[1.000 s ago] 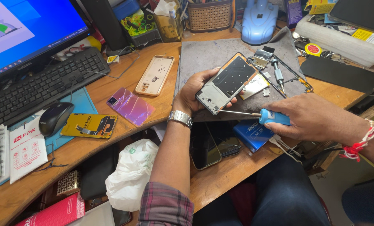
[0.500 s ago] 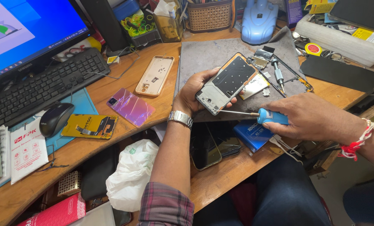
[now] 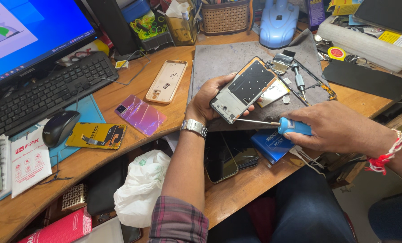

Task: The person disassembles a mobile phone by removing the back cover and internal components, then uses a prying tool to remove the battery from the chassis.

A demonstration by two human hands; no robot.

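Observation:
My left hand (image 3: pixel 207 100) grips an opened phone body (image 3: pixel 242 88) with a dark inner plate, tilted above the grey work mat (image 3: pixel 219 60). My right hand (image 3: pixel 333 127) holds a small blue-handled screwdriver (image 3: pixel 293 126); its thin metal tip touches the phone's lower corner. A metal watch (image 3: pixel 194 127) is on my left wrist and a red-and-white thread on my right wrist. Loose phone parts, a thin phone frame (image 3: pixel 315 81) and a second screwdriver (image 3: pixel 298 80) lie on the mat just behind the phone.
On the wooden desk lie a beige phone case (image 3: pixel 167 81), an iridescent purple back cover (image 3: pixel 140 114), a yellow card (image 3: pixel 96 135), a mouse (image 3: pixel 60 127) and a keyboard (image 3: pixel 43 92) under a monitor. A dark phone (image 3: pixel 221 162) and blue box (image 3: pixel 270 145) sit near the front edge.

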